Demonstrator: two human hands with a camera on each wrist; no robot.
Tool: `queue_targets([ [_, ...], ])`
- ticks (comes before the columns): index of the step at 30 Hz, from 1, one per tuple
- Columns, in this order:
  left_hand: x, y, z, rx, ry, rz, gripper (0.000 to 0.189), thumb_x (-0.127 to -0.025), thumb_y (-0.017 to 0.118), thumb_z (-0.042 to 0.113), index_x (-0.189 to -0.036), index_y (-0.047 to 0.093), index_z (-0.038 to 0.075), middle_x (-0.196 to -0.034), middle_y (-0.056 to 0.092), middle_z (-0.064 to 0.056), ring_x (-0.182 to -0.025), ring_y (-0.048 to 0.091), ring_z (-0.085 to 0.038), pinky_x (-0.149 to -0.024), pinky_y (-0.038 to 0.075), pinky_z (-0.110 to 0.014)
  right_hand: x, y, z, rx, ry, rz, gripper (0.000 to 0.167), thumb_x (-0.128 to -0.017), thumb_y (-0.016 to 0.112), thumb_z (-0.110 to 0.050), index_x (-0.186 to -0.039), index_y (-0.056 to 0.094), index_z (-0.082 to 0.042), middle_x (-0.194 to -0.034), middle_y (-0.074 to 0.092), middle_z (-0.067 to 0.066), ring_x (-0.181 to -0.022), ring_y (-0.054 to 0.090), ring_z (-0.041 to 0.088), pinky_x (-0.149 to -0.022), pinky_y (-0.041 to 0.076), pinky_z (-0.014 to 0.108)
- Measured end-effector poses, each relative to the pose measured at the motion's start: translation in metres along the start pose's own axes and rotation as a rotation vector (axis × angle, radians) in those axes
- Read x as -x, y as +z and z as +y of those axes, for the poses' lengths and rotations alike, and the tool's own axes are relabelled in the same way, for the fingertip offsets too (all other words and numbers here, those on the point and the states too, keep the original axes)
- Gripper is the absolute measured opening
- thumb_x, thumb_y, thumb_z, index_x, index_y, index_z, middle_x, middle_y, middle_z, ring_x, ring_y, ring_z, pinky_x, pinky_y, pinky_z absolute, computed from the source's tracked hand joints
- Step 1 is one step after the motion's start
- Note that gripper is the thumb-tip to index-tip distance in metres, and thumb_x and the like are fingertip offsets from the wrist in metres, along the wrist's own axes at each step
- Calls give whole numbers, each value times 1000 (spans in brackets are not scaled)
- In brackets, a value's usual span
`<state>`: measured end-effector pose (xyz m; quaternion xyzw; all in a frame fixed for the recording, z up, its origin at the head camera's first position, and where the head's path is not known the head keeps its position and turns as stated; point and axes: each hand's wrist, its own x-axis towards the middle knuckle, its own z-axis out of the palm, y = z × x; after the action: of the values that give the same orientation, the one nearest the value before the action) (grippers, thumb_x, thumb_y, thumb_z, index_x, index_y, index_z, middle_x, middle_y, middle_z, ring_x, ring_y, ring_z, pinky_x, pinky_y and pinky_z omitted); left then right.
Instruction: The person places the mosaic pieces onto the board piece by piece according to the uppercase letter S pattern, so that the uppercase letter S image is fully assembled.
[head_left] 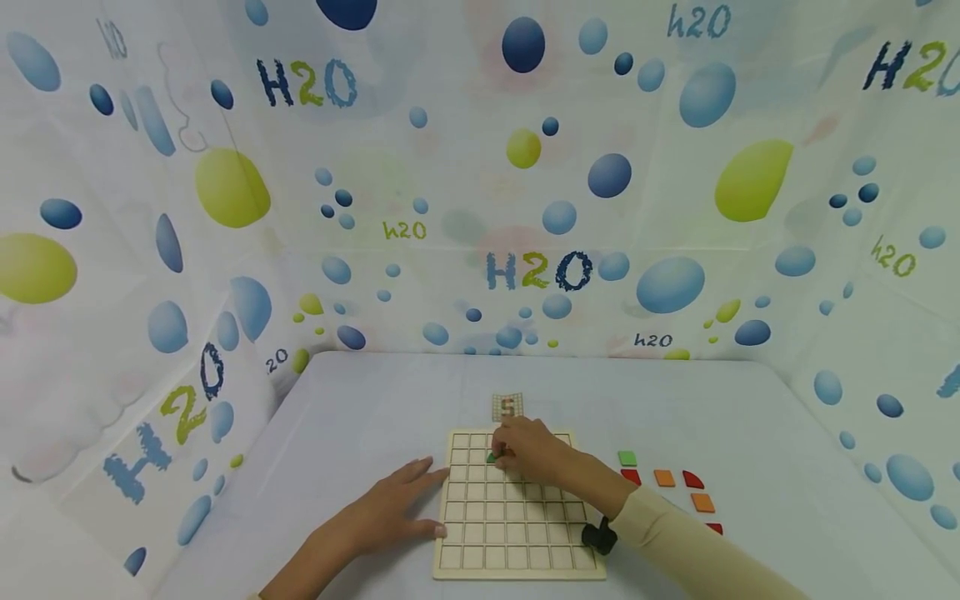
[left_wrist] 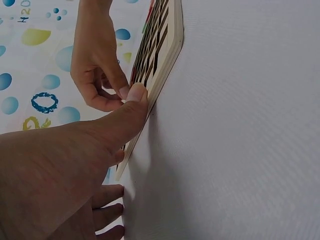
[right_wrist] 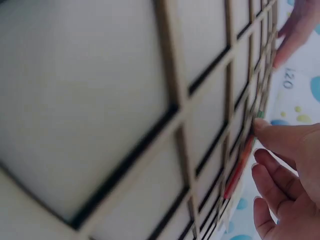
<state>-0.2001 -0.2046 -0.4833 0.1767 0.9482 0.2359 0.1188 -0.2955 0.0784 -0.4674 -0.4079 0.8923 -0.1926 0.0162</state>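
A wooden grid board (head_left: 517,557) lies on the white table. Over its upper part is my right hand (head_left: 528,450), fingers curled, with thumb and fingertips at a small green tile (head_left: 491,457). In the right wrist view, the thumb of the right hand (right_wrist: 295,165) touches the board by a green piece (right_wrist: 261,115), beside an orange tile (right_wrist: 247,148) and a red tile (right_wrist: 232,184). My left hand (head_left: 386,507) rests at the board's left edge, fingers spread. The left wrist view shows the left hand's (left_wrist: 65,165) thumb against the board's side (left_wrist: 162,75).
Beyond the board lies a small pattern card (head_left: 507,407). Loose pieces sit to the right: a green square (head_left: 627,458), orange squares (head_left: 702,502) and red pieces (head_left: 693,480). A black wrist device (head_left: 599,536) is by the right sleeve. Printed cloth (head_left: 450,167) stands behind the table.
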Motion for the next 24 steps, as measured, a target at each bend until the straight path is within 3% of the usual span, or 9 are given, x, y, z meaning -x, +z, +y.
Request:
queue_targets([
  [4, -2, 1, -1, -4, 1, -5, 90, -86, 76, 67, -160, 47, 25, -169, 35, -19, -154, 35, -46, -119, 37, -67, 5, -6, 9, -120, 30, -10, 5, -98, 77, -17, -100, 74, -14, -106, 63, 0, -100, 59, 21, -89, 51, 50],
  [10, -2, 1, -1, -18, -9, -2, 92, -84, 76, 68, -160, 48, 25, -169, 35, -18, -155, 35, -45, -119, 36, -67, 23, -22, 34, -274, 105, 47, 14, -101, 74, -17, -112, 72, -9, -111, 66, 3, -103, 62, 20, -91, 57, 38],
  [17, -2, -1, 3, -8, -7, -10, 91, -85, 77, 65, -160, 48, 22, -169, 35, -19, -155, 34, -46, -120, 36, -67, 61, -47, 74, -350, 281, 157, 32, -101, 73, -21, -128, 70, -5, -126, 70, 13, -110, 67, 21, -97, 60, 41],
  [24, 0, -4, 5, -16, -4, -13, 90, -86, 79, 62, -159, 48, 20, -168, 35, -22, -154, 35, -48, -120, 36, -67, 105, -64, 103, -422, 377, 203, 39, -103, 71, -22, -135, 65, -1, -130, 68, 19, -115, 67, 27, -97, 60, 37],
])
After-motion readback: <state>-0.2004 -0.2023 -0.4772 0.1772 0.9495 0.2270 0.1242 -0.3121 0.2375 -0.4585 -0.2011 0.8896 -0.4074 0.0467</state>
